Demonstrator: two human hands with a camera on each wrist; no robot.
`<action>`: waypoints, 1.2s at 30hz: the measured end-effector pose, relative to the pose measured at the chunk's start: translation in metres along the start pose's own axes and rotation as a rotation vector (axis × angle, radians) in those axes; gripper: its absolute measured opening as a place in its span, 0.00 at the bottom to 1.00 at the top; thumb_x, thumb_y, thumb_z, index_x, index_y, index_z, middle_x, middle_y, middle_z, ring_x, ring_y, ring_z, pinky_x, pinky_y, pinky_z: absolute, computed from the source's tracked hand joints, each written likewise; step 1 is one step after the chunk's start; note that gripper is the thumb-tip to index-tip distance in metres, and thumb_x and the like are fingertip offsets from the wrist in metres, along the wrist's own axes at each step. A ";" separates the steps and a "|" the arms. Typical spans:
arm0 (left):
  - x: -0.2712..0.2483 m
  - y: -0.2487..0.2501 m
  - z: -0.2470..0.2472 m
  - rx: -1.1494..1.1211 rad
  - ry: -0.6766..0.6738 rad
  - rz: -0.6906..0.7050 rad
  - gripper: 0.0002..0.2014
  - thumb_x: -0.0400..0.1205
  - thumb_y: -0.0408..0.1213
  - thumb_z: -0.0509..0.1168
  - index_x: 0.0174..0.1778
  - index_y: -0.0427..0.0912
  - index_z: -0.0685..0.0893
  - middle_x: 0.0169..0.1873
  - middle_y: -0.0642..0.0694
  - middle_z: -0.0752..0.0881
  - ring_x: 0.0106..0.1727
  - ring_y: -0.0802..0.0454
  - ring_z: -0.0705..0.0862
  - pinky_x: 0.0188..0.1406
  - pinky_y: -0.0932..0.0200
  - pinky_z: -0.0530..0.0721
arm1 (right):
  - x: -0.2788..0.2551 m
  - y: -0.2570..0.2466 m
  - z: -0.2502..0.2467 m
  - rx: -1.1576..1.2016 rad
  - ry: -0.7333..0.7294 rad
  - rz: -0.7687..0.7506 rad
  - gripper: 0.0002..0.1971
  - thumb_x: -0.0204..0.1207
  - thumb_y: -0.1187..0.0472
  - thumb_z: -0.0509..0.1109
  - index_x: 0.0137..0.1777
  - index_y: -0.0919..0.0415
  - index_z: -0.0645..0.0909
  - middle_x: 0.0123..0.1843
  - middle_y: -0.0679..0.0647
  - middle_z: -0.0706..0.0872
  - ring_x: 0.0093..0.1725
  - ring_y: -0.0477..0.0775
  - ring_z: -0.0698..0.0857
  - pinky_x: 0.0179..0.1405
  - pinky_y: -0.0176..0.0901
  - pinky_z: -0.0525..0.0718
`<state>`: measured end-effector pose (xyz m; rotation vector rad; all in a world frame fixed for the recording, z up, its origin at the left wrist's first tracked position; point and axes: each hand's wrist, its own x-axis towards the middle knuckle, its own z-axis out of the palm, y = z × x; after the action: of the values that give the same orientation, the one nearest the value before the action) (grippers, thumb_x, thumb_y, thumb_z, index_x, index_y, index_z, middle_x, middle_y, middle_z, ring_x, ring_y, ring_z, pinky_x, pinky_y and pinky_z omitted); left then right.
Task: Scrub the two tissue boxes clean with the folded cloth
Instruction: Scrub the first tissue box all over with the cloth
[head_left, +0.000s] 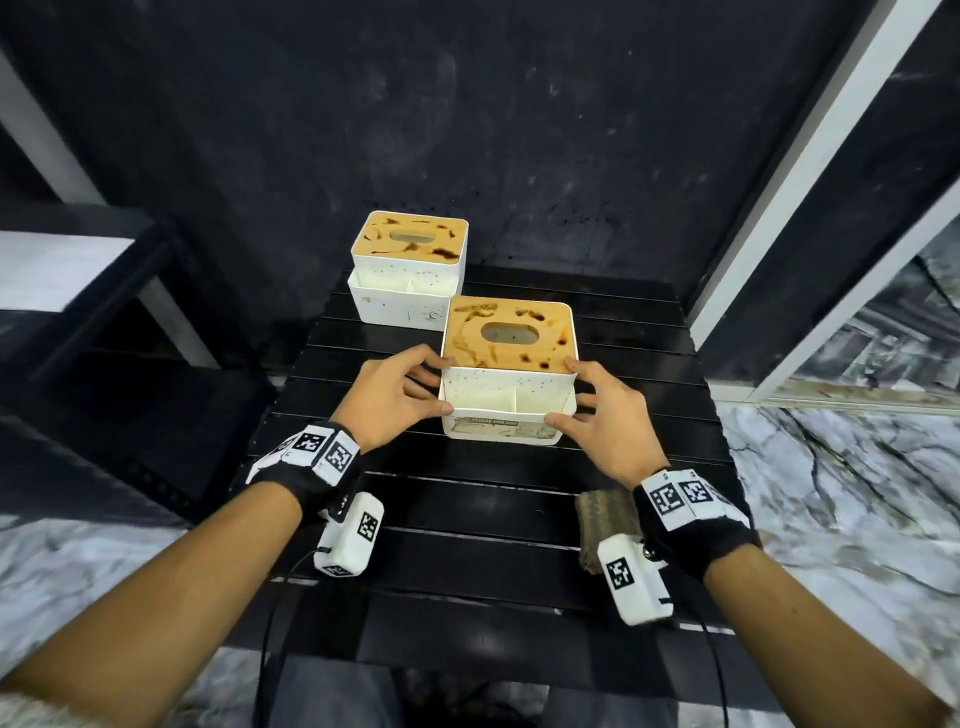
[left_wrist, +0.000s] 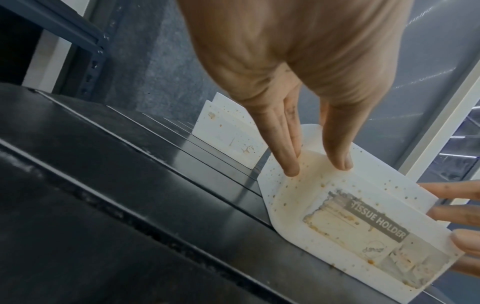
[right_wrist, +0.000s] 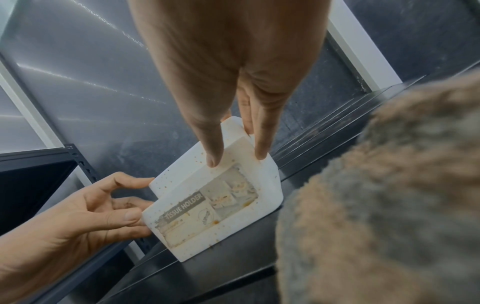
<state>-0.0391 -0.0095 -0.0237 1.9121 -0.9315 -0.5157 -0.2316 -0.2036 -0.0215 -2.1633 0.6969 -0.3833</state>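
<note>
Tabletop (head_left: 493, 514): black, slatted; occupies centre of the head view.
Far tissue box (head_left: 409, 267): upper centre, upright, stained tan lid up, long axis across the frame.
Near tissue box (head_left: 508, 370): centre, upright, slot facing up, long axis left-to-right, labelled front toward the camera.
Left hand (head_left: 396, 401): fingers curled round the near box's left end.
Right hand (head_left: 602, 415): fingers curled round its right end.
Folded cloth (head_left: 605, 519): lower right, on the tabletop under the right wrist.

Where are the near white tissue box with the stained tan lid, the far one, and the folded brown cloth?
near white tissue box (head_left: 506, 349): head view, stained tan lid.
far white tissue box (head_left: 400, 307): head view, front wall.
folded brown cloth (head_left: 605, 512): head view, top face.
</note>
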 end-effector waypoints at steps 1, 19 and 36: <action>-0.002 -0.001 0.000 -0.008 0.000 -0.001 0.22 0.70 0.31 0.83 0.58 0.46 0.87 0.50 0.45 0.91 0.44 0.53 0.92 0.51 0.56 0.92 | -0.002 0.001 0.000 0.005 -0.009 -0.001 0.34 0.69 0.63 0.79 0.74 0.52 0.69 0.69 0.52 0.79 0.57 0.42 0.81 0.45 0.23 0.82; -0.036 -0.002 0.004 -0.093 0.017 0.026 0.24 0.72 0.28 0.81 0.63 0.48 0.86 0.52 0.47 0.90 0.45 0.57 0.91 0.47 0.69 0.88 | -0.056 -0.011 0.004 -0.391 -0.023 0.078 0.53 0.64 0.43 0.79 0.81 0.42 0.47 0.79 0.51 0.68 0.75 0.57 0.69 0.70 0.60 0.73; -0.032 -0.003 0.014 -0.087 0.038 0.050 0.24 0.76 0.31 0.79 0.66 0.52 0.86 0.55 0.50 0.89 0.46 0.60 0.91 0.50 0.71 0.87 | -0.063 0.030 -0.003 -0.484 -0.206 0.261 0.23 0.66 0.60 0.76 0.61 0.52 0.76 0.61 0.54 0.75 0.63 0.62 0.74 0.63 0.47 0.77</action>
<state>-0.0673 0.0079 -0.0336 1.8101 -0.9154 -0.4811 -0.2939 -0.1835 -0.0450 -2.4674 1.0162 0.1637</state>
